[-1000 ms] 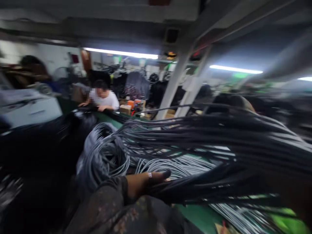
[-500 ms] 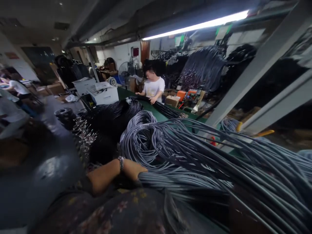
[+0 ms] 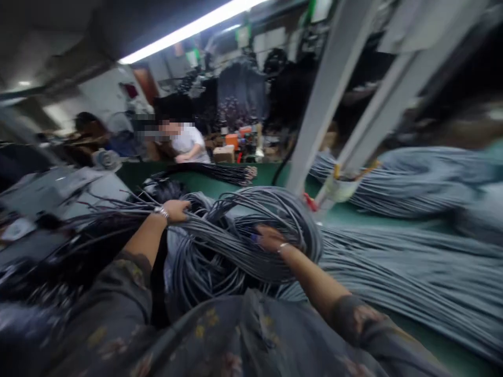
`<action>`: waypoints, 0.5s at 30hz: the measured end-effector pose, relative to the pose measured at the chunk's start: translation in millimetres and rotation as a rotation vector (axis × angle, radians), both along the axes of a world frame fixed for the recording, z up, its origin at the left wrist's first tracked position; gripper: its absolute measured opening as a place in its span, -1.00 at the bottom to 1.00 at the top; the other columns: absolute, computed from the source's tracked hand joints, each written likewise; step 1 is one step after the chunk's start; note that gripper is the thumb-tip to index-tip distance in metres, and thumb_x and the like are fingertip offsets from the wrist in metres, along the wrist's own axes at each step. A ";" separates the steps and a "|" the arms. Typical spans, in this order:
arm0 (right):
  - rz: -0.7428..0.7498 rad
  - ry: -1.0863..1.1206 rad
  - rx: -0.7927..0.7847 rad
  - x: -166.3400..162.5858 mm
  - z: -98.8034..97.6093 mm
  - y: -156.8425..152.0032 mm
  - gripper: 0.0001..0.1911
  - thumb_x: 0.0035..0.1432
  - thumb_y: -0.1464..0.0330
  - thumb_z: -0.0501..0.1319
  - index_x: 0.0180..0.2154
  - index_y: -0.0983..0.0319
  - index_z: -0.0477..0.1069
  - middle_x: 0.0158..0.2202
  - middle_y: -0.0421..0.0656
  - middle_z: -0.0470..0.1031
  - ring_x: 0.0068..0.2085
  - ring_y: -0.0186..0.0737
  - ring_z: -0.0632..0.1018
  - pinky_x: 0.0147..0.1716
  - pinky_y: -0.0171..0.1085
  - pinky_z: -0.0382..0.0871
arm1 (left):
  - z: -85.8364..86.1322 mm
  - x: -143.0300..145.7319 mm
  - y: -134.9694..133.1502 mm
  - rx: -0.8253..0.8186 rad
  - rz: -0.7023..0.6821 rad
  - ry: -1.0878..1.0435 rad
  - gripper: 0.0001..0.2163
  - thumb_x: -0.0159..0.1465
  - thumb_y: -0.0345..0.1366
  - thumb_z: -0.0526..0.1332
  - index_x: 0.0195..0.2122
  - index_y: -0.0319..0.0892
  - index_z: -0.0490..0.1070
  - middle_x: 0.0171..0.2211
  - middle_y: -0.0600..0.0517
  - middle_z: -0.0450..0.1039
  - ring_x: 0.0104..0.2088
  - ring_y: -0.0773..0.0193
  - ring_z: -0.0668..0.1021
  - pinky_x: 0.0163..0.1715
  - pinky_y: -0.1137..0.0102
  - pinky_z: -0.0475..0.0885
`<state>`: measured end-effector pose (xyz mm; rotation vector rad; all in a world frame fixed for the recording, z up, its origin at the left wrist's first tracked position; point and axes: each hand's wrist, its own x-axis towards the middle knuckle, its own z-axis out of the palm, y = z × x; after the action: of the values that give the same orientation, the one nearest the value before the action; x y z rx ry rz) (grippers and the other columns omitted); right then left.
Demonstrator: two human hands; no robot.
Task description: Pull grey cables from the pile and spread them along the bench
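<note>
I'm in a cable workshop: grey cable bundles [image 3: 393,272] heaped on a green bench [image 3: 275,175], strip lighting [image 3: 188,29] overhead

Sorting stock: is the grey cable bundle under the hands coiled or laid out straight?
Coiled: the grey cable bundle loops round in rings, left hand and right hand on it.

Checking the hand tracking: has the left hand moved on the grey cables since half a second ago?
Yes. The left hand now grips the top of the grey cable coil, farther up toward the green table.

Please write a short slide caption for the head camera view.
Both hands, left hand and right hand, grip a coiled bundle of grey cables on a green table.
</note>
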<state>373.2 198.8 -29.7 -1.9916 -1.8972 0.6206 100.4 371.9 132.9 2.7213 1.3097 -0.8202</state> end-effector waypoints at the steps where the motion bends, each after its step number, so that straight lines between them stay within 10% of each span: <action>1: -0.023 -0.027 -0.108 -0.6 -9.5 -7.9 -0.58 0.27 0.35 0.16 0.12 0.40 0.37 0.09 0.13 0.37 0.09 0.00 0.45 0.09 -0.03 0.33 | -26.9 2.4 11.8 0.022 -0.023 -0.026 -0.54 0.33 -0.21 0.12 0.22 -0.31 0.28 0.10 -0.18 0.37 0.11 0.01 0.42 0.06 0.29 0.25; 6: -0.080 -0.082 -0.363 -5.9 -27.2 -30.8 -0.56 0.35 0.30 0.04 0.08 0.49 0.40 0.08 0.14 0.38 0.12 0.14 0.41 0.12 -0.02 0.27 | -130.6 1.2 44.4 0.136 0.103 -0.384 -0.48 0.34 -0.16 -0.11 0.16 -0.34 0.38 0.00 -0.19 0.45 0.08 0.03 0.44 0.10 0.28 0.22; 11: -0.125 -0.107 -0.331 5.0 -19.1 -52.7 -0.58 0.32 0.39 0.07 0.13 0.46 0.37 0.07 0.10 0.40 0.11 0.05 0.42 0.15 -0.09 0.23 | -142.8 -0.4 46.8 0.202 0.165 -0.535 -0.31 0.18 -0.03 -0.21 0.01 -0.44 0.49 -0.14 -0.31 0.48 0.00 -0.13 0.49 0.03 0.16 0.27; 15: -0.342 0.018 0.073 19.1 -23.5 -109.3 -0.52 0.20 0.36 -0.02 0.01 0.46 0.47 -0.04 0.10 0.47 0.01 -0.05 0.49 0.07 -0.16 0.32 | -147.9 3.0 50.1 0.260 0.166 -0.744 -0.35 0.18 -0.07 -0.14 -0.01 -0.48 0.50 -0.10 -0.32 0.48 0.01 -0.12 0.49 0.08 0.13 0.27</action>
<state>392.3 89.5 -53.2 -2.1834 -1.4937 0.4656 103.4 422.0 -14.9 2.5960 1.4640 0.3827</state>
